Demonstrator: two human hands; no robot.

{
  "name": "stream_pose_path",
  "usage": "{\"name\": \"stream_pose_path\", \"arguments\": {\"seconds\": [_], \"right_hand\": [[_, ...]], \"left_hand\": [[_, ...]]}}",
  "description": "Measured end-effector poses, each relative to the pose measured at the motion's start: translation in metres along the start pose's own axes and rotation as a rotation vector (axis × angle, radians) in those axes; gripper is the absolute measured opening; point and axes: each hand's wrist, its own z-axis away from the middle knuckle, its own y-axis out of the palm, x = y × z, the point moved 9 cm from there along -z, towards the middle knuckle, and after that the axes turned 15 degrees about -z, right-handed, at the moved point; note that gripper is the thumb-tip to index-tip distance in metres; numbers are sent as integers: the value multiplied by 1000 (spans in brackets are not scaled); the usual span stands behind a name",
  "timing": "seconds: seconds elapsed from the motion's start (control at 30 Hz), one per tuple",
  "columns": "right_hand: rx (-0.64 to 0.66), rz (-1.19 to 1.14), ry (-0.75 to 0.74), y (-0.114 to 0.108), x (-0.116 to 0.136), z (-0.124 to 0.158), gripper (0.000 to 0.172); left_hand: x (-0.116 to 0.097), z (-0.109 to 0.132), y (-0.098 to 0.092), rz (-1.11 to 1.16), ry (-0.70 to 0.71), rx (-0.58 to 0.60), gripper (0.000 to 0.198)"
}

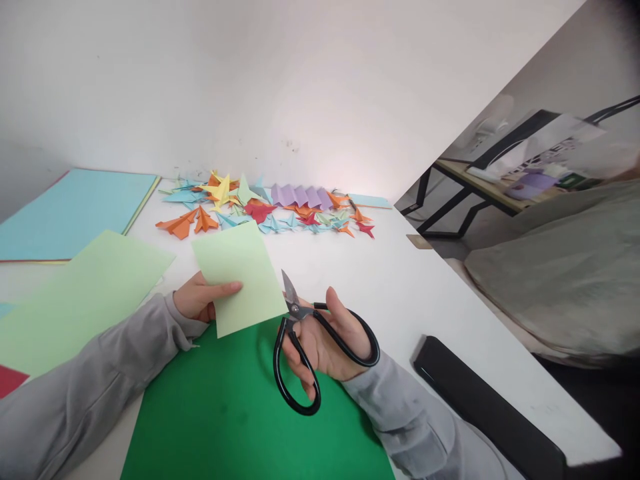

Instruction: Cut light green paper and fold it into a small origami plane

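My left hand (205, 297) pinches a light green sheet of paper (245, 260) by its left edge, thumb on top and fingers behind. The sheet is held up above a dark green sheet (240, 407) on the table. In my right hand (330, 340) rests a pair of black-handled scissors (296, 312), handles spread apart and the blades pointing up and away. The blades are beside the light green sheet's lower right corner; whether they touch it I cannot tell.
Folded paper shapes (220, 193) in several colours lie along the wall, with a purple pleated strip (300, 197) among them. Blue sheets (75, 207) and a larger light green sheet (90, 293) are at left. A long black object (485, 407) lies at right, near the table edge.
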Motion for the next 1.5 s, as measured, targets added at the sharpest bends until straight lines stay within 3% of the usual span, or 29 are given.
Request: {"name": "stream_pose_path", "arguments": {"seconds": [0.67, 0.8, 1.0, 1.13, 1.3, 1.5], "right_hand": [[-70, 6, -173, -4, 16, -1, 85], [-26, 2, -113, -1, 13, 1, 80], [15, -17, 16, 0, 0, 0, 80], [44, -28, 15, 3, 1, 1, 76], [28, -2, 25, 0, 0, 3, 79], [49, 6, 9, -1, -1, 1, 77]], "left_hand": [[-11, 2, -7, 48, 68, -151, 41], [-8, 1, -7, 21, 40, -114, 42], [0, 2, 5, 4, 0, 35, 48], [2, 2, 6, 21, -22, 42, 51], [-1, 1, -7, -16, -27, -54, 57], [7, 5, 9, -12, -101, 82, 42]]}}
